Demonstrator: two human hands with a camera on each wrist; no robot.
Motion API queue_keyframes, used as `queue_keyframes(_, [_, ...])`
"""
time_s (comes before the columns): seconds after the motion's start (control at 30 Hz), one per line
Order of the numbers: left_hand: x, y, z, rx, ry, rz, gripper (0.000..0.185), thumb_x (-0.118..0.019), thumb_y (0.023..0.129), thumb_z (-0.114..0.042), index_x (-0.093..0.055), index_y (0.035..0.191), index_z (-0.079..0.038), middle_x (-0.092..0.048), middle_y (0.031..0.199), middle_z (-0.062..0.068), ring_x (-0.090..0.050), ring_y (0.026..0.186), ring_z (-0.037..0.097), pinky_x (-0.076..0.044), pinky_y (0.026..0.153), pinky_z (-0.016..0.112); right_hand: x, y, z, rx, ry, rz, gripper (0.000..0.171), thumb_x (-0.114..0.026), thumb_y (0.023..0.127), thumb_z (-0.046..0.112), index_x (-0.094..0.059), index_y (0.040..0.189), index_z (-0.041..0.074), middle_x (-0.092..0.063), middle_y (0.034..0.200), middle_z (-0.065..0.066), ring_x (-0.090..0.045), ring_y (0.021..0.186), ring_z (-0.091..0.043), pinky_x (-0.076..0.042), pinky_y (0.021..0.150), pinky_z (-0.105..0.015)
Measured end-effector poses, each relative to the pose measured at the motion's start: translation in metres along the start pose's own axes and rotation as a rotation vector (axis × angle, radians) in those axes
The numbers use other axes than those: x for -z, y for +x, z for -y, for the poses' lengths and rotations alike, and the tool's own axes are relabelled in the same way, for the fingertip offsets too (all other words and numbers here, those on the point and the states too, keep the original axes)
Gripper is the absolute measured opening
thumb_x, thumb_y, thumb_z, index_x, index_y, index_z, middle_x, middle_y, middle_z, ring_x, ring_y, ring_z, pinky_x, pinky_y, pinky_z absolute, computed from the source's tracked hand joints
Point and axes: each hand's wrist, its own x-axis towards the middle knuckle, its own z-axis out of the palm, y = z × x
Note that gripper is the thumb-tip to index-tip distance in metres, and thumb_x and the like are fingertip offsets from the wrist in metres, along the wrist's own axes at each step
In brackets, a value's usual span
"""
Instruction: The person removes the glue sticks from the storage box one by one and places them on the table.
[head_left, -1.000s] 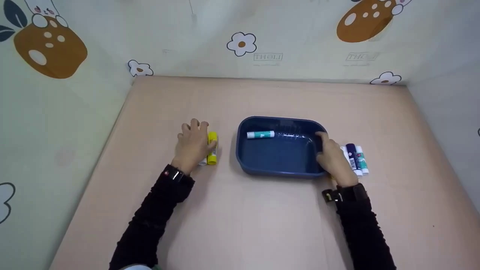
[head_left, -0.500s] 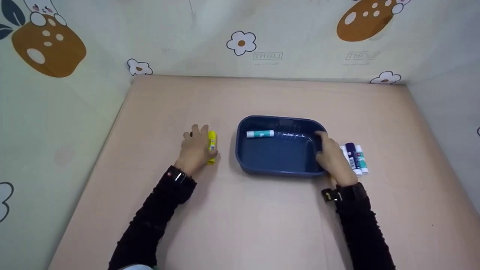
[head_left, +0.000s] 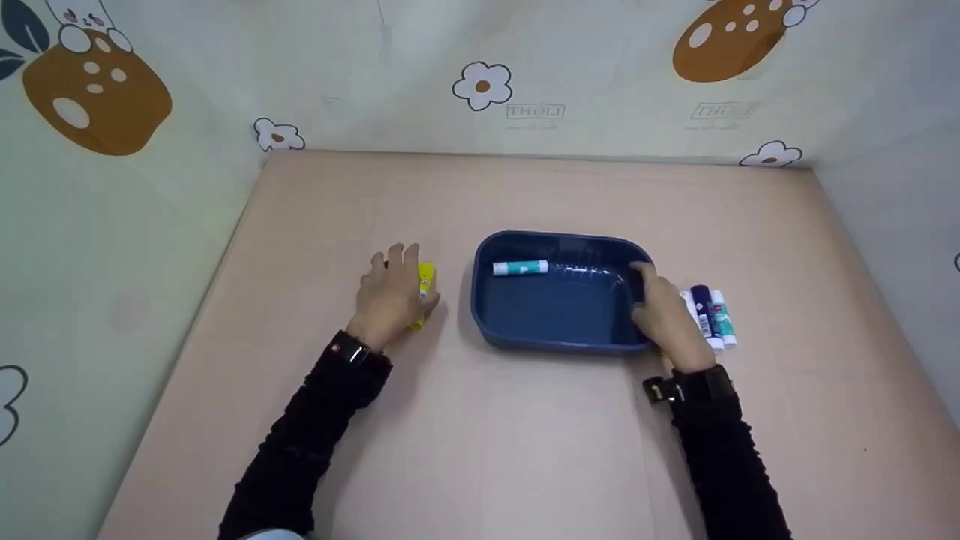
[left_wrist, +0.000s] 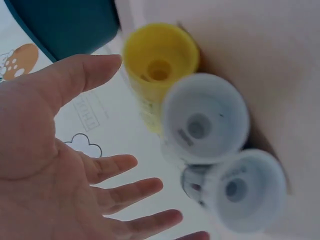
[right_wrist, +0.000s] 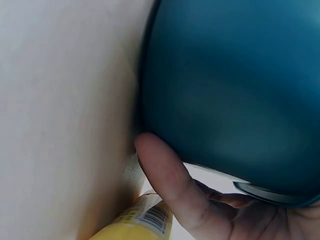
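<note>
A dark blue plastic tray (head_left: pixel 559 341) sits mid-surface (head_left: pixel 480 450), with a teal glue stick (head_left: pixel 520 267) lying along its far wall. The right hand (head_left: pixel 664 315) grips the tray's right rim, fingers curled over it. Just right of the tray lie more glue sticks (head_left: pixel 711 319) side by side. Left of the tray, the left hand (head_left: pixel 390 292) hovers with an open, spread grip over a yellow glue stick (head_left: pixel 424 289) and two white ones (left_wrist: pixel 205 117), holding nothing.

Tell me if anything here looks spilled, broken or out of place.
Nothing stands out. One glue stick lies in the blue tray, more glue sticks lie in a neat row to its right, and a yellow one lies by the left hand. No spill or damage shows.
</note>
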Motion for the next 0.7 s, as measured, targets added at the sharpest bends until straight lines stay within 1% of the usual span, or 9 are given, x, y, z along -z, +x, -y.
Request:
queue_keyframes(0.07, [0.001,-0.001,-0.007,-0.033,-0.016,-0.048,0.072,-0.060,0.086,-0.033,-0.027,0.142,-0.003,-0.030,0.143,0.021,-0.029,0.129,0.043,-0.037,0.096,0.056,0.000,-0.001,0.000,-0.002,-0.002,0.003,0.063,-0.045,0.078,-0.007,-0.029,0.139,0.000,-0.050,0.115,-0.039,-0.051,0.092,-0.041,-0.043,0.078,-0.055])
queue_keyframes(0.13, [0.002,-0.002,-0.015,-0.085,-0.046,-0.109,0.066,-0.058,0.087,-0.029,-0.029,0.142,-0.004,-0.030,0.143,0.020,-0.027,0.131,0.043,-0.034,0.098,0.057,0.000,-0.001,0.000,-0.003,0.000,0.004,0.063,-0.045,0.079,-0.007,-0.029,0.139,0.000,-0.050,0.116,-0.038,-0.051,0.092,-0.040,-0.044,0.079,-0.054])
queue_keyframes(0.23, [0.004,-0.002,-0.029,-0.178,-0.131,-0.179,0.060,-0.057,0.089,-0.024,-0.032,0.140,-0.004,-0.032,0.142,0.020,-0.029,0.130,0.041,-0.033,0.101,0.054,-0.001,-0.001,0.000,-0.004,0.002,0.004,0.062,-0.045,0.079,-0.007,-0.029,0.139,0.000,-0.050,0.116,-0.038,-0.051,0.093,-0.040,-0.044,0.080,-0.054])
queue_keyframes(0.3, [0.004,-0.002,-0.039,-0.247,-0.178,-0.202,0.058,-0.057,0.090,-0.023,-0.035,0.139,-0.005,-0.036,0.140,0.018,-0.034,0.128,0.037,-0.034,0.103,0.049,-0.001,-0.001,0.000,-0.009,0.003,0.011,0.062,-0.044,0.079,-0.007,-0.028,0.139,0.000,-0.049,0.117,-0.038,-0.051,0.094,-0.040,-0.044,0.081,-0.054])
queue_keyframes(0.4, [0.003,0.000,-0.053,-0.353,-0.216,-0.186,0.052,-0.056,0.091,-0.025,-0.039,0.137,-0.006,-0.041,0.135,0.014,-0.040,0.124,0.029,-0.036,0.104,0.039,0.000,0.000,0.000,-0.015,0.005,0.015,0.063,-0.044,0.080,-0.008,-0.028,0.140,0.000,-0.048,0.118,-0.038,-0.051,0.097,-0.041,-0.043,0.083,-0.055])
queue_keyframes(0.47, [0.000,0.003,-0.060,-0.414,-0.210,-0.149,0.048,-0.055,0.091,-0.024,-0.042,0.135,-0.007,-0.045,0.132,0.011,-0.044,0.121,0.024,-0.038,0.103,0.035,0.000,0.000,0.000,-0.016,0.008,0.018,0.063,-0.044,0.080,-0.008,-0.027,0.140,0.000,-0.048,0.119,-0.038,-0.050,0.098,-0.041,-0.043,0.085,-0.055])
queue_keyframes(0.53, [-0.004,0.006,-0.066,-0.461,-0.194,-0.104,0.045,-0.054,0.092,-0.022,-0.044,0.134,-0.007,-0.047,0.130,0.010,-0.046,0.118,0.021,-0.039,0.102,0.032,0.000,0.001,-0.001,-0.016,0.012,0.018,0.063,-0.044,0.080,-0.008,-0.027,0.140,0.000,-0.048,0.119,-0.037,-0.050,0.098,-0.041,-0.043,0.085,-0.055])
queue_keyframes(0.63, [-0.013,0.013,-0.073,-0.497,-0.133,-0.055,0.043,-0.054,0.092,-0.017,-0.044,0.133,-0.004,-0.049,0.128,0.011,-0.047,0.117,0.021,-0.039,0.102,0.031,0.000,0.001,0.000,-0.017,0.013,0.017,0.062,-0.044,0.080,-0.007,-0.028,0.140,0.000,-0.048,0.119,-0.037,-0.050,0.098,-0.041,-0.043,0.085,-0.055])
queue_keyframes(0.7, [-0.020,0.018,-0.077,-0.513,-0.052,-0.070,0.042,-0.053,0.092,-0.014,-0.045,0.131,-0.001,-0.050,0.126,0.013,-0.048,0.116,0.022,-0.040,0.102,0.031,-0.001,0.001,0.000,-0.019,0.013,0.019,0.063,-0.044,0.080,-0.007,-0.028,0.140,0.001,-0.048,0.120,-0.037,-0.050,0.099,-0.041,-0.043,0.085,-0.055])
